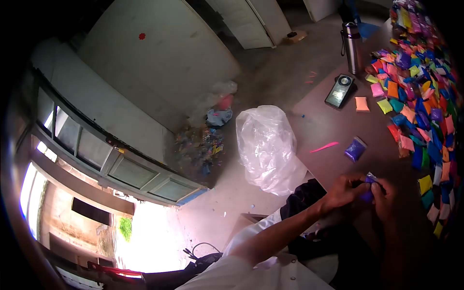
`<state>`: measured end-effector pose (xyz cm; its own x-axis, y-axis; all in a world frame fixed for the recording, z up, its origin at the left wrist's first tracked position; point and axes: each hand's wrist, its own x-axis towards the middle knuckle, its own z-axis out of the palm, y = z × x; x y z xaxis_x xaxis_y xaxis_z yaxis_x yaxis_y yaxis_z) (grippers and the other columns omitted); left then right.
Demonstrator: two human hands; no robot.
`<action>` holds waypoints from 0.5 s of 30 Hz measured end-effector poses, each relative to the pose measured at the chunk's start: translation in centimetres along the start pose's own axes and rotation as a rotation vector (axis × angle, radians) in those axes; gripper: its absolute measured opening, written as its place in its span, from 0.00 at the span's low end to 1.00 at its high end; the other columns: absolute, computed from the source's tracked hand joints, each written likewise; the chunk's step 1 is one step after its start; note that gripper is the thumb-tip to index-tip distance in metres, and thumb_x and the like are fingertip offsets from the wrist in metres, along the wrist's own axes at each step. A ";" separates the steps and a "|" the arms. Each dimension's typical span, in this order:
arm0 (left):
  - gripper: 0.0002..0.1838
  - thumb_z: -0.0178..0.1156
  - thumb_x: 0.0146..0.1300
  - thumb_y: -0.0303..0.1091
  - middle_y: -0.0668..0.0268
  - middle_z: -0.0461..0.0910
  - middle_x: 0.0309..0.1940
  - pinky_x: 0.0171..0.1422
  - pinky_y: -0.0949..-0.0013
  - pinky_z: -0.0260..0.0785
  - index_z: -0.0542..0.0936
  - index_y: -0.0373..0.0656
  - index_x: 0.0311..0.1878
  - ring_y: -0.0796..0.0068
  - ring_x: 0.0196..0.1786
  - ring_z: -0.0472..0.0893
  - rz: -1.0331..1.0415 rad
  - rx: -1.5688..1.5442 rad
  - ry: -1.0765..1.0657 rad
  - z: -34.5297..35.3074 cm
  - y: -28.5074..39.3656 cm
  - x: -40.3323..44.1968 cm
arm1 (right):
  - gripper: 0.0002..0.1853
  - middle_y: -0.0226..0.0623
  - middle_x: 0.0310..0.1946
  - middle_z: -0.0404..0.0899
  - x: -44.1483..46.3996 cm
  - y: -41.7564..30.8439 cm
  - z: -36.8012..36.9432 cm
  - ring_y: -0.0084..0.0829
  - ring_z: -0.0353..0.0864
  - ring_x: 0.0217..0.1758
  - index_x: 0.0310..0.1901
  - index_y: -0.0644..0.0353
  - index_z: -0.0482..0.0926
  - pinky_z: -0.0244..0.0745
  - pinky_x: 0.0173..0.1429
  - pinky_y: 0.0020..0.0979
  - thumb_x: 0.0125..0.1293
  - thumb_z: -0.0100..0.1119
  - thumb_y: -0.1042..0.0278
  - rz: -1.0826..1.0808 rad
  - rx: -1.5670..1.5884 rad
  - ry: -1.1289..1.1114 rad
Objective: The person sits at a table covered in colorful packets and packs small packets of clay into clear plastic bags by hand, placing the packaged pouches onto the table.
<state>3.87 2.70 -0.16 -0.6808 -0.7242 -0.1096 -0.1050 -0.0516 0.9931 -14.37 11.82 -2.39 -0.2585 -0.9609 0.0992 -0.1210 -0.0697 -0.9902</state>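
A small purple packet in clear film (367, 195) is between the person's left hand (342, 191) and right hand (385, 198), at the near side of the brown table (333, 126), with the fingers of both hands pinched narrowly on it. It looks light, soft and squeezable, its film probably slick (and perhaps easily torn), so the flat edges seem the surest hold. A plump purple-blue packet (355, 149) lies just beyond, beside a thin pink plastic stick (324, 147). A heap of small multicoloured packets (425, 108) spreads along the table's right side. Beside the table stands a large translucent plastic bag (266, 150); scattered litter (199, 145) covers part of the floor near a panelled door (137, 173)
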 end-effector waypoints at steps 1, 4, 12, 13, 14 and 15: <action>0.10 0.65 0.75 0.32 0.67 0.87 0.41 0.51 0.70 0.75 0.85 0.35 0.53 0.82 0.45 0.82 0.012 -0.026 -0.021 0.0 -0.6 0.1 | 0.11 0.24 0.31 0.77 -0.1 -0.1 0.1 0.13 0.70 0.26 0.48 0.64 0.84 0.64 0.30 0.21 0.77 0.60 0.65 0.013 -0.006 0.008; 0.09 0.65 0.76 0.31 0.68 0.86 0.40 0.50 0.70 0.75 0.85 0.36 0.50 0.83 0.44 0.81 0.077 -0.052 -0.003 0.0 -1.3 0.4 | 0.11 0.24 0.31 0.77 0.1 -1.3 -0.1 0.13 0.70 0.26 0.49 0.64 0.84 0.65 0.30 0.21 0.77 0.59 0.64 0.017 -0.060 -0.035; 0.11 0.66 0.75 0.37 0.66 0.87 0.37 0.47 0.69 0.78 0.86 0.37 0.47 0.80 0.41 0.83 0.086 -0.045 0.096 0.9 -0.7 0.0 | 0.12 0.25 0.31 0.77 -0.2 -0.4 -0.3 0.15 0.72 0.29 0.48 0.63 0.84 0.66 0.31 0.22 0.78 0.58 0.63 0.038 -0.016 -0.008; 0.12 0.66 0.75 0.38 0.66 0.87 0.36 0.47 0.69 0.77 0.86 0.37 0.47 0.80 0.41 0.84 0.094 -0.040 0.098 0.9 -0.6 0.1 | 0.12 0.25 0.30 0.77 -0.2 -0.6 -0.4 0.15 0.72 0.29 0.48 0.63 0.83 0.66 0.31 0.22 0.78 0.58 0.63 0.015 -0.034 -0.037; 0.12 0.66 0.75 0.38 0.66 0.87 0.36 0.47 0.69 0.77 0.86 0.37 0.47 0.80 0.41 0.84 0.097 -0.037 0.099 0.9 -0.7 0.3 | 0.12 0.25 0.30 0.77 -0.2 -0.9 -0.4 0.15 0.72 0.29 0.48 0.63 0.83 0.66 0.31 0.22 0.78 0.58 0.63 0.010 -0.033 -0.037; 0.12 0.65 0.76 0.38 0.66 0.87 0.36 0.47 0.69 0.77 0.86 0.37 0.46 0.80 0.41 0.84 0.090 -0.056 0.075 0.8 -0.8 0.4 | 0.11 0.25 0.31 0.77 -0.3 -1.1 -0.5 0.16 0.72 0.29 0.47 0.63 0.83 0.66 0.31 0.22 0.78 0.58 0.63 0.004 -0.075 -0.050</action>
<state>3.13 2.96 -1.01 -0.6290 -0.7772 -0.0189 -0.0043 -0.0208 0.9998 -14.63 12.28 -1.27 -0.2117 -0.9733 0.0884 -0.1921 -0.0473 -0.9802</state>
